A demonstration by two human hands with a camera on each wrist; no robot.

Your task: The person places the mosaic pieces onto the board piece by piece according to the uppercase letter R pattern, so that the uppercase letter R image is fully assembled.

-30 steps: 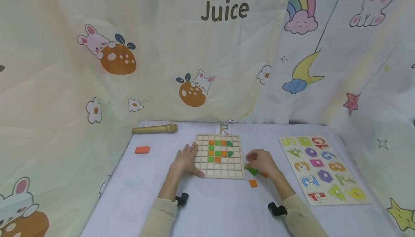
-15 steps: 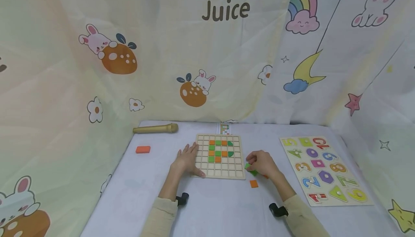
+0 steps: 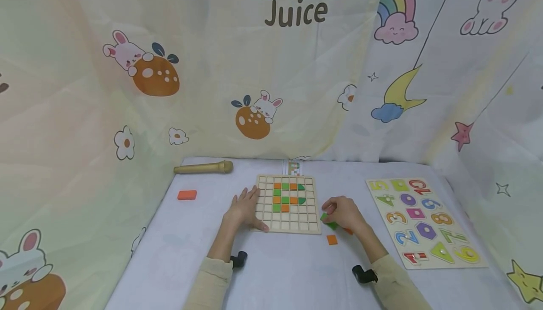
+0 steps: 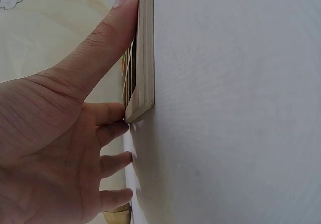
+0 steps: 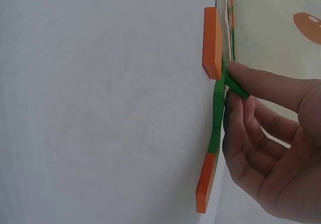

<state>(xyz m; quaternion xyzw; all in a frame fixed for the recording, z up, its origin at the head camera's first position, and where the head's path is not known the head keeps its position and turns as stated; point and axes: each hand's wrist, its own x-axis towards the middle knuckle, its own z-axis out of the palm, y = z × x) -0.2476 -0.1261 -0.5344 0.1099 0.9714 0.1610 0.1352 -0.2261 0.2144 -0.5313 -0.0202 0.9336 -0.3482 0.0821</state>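
Observation:
A wooden grid board [image 3: 292,227] lies on the table, with green and orange pieces set in its cells. My left hand [image 3: 243,211] rests at its left side, fingers spread; the left wrist view shows the thumb [image 4: 100,40] along the board's near edge. Right of the board, my right hand [image 3: 343,212] pinches a green tile [image 5: 236,87] between thumb and fingers, tilted just over other green tiles [image 5: 218,103] on the table. One orange tile [image 3: 332,240] lies nearer the person, and another orange tile [image 5: 205,181] is partly hidden under the hand in the head view.
A wooden number puzzle [image 3: 441,256] lies to the right. At the back left are a gold toy microphone [image 3: 203,167] and a red-orange block [image 3: 187,195]. A small pattern card [image 3: 293,167] sits behind the board. Printed curtains [image 3: 212,65] stand around the table.
Both hands stay almost in place. The green piece at the right fingertips has shifted slightly; the board and its pieces look the same.

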